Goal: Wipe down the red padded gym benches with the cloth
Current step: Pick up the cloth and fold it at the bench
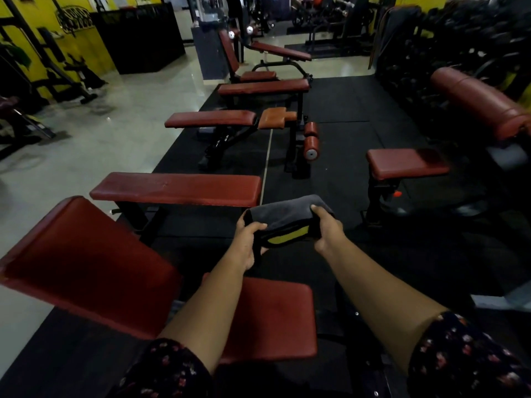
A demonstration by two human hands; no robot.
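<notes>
Benches with red padding fill the frame: at the lower left a tilted back pad (86, 262) stands beside its seat pad (275, 317) at the lower centre, the forearms crossing above that seat. Behind them a flat bench (178, 188) lies crosswise at centre left, then an adjustable bench (211, 118) with two round roller pads (311, 139) at its right end, another flat bench (263, 87), and an incline bench (280, 50) at the upper centre. That makes five benches in the row, with two more red pads at the right, a small seat (406, 162) and a long back pad (477, 99) that is blurred. Black rubber matting (339, 104) lies under them; pale tiled floor (129, 110) spreads to the left. Held in the air at centre, above the matting and touching no bench, is a folded grey cloth (287, 215) with a yellow patch showing underneath. The left hand (248, 239) grips its left end, the right hand (327, 228) its right end, thumbs on top.
</notes>
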